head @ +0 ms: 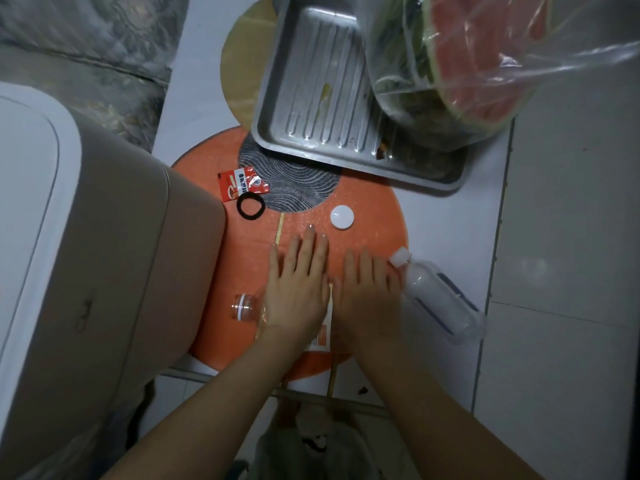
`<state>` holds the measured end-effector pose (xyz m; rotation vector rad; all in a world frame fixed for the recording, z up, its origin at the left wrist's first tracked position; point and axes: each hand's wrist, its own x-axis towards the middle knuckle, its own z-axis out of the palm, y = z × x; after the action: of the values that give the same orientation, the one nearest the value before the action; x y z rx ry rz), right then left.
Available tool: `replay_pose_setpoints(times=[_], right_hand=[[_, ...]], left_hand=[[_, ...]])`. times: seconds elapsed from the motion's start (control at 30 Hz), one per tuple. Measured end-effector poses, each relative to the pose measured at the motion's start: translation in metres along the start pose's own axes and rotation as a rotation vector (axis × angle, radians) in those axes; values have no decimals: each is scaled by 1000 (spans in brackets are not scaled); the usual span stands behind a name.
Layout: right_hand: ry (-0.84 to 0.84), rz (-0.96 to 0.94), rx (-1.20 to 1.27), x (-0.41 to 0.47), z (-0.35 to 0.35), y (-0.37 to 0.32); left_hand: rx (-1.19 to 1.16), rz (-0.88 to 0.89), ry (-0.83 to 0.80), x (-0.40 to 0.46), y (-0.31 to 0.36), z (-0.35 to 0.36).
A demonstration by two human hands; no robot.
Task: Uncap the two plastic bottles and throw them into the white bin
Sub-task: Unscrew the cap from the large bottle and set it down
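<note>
My left hand [298, 282] lies flat, palm down, on a clear bottle with an orange label; its open, capless neck [242, 306] sticks out to the left. My right hand [370, 292] rests flat beside it on the orange stool top [377, 216]. A second clear bottle [440, 299] lies on its side just right of my right hand, white cap [400, 257] still on and touching my little finger. A loose white cap [342, 217] sits on the stool beyond my fingers. The white bin [41, 237] stands at the left, lid shut.
A metal tray [311, 109] overlaps the stool's far edge, with a plastic bag of watermelon rind [478, 64] on it. A red sachet [239, 183] and a black hair tie [250, 206] lie on the stool's left side. White tiled floor surrounds the stool.
</note>
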<state>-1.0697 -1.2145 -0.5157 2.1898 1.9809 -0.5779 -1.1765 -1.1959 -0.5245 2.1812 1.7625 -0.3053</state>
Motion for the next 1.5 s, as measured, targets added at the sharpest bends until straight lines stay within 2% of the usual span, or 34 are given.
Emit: replay_pose_setpoints(times=[0.07, 0.2, 0.47, 0.73, 1.03, 1.27, 1.37, 1.5], right_hand=[[-10, -20, -9, 3, 3, 1], [-53, 2, -2, 5, 4, -1], [-35, 61, -18, 13, -6, -6], [-153, 71, -117, 19, 0, -6], [-170, 71, -203, 19, 10, -8], [-152, 18, -94, 15, 12, -6], [-47, 12, -118, 11, 8, -3], [-41, 26, -76, 8, 7, -1]], left_hand=[[-7, 30, 7, -4, 8, -1], [-134, -88, -56, -7, 7, 7], [-113, -72, -155, 2, 2, 14], [-64, -80, -133, 7, 4, 17], [-27, -86, -157, 6, 6, 20], [-75, -77, -163, 6, 2, 19], [-151, -72, -125, 2, 3, 4], [-294, -113, 93, -41, -1, -16]])
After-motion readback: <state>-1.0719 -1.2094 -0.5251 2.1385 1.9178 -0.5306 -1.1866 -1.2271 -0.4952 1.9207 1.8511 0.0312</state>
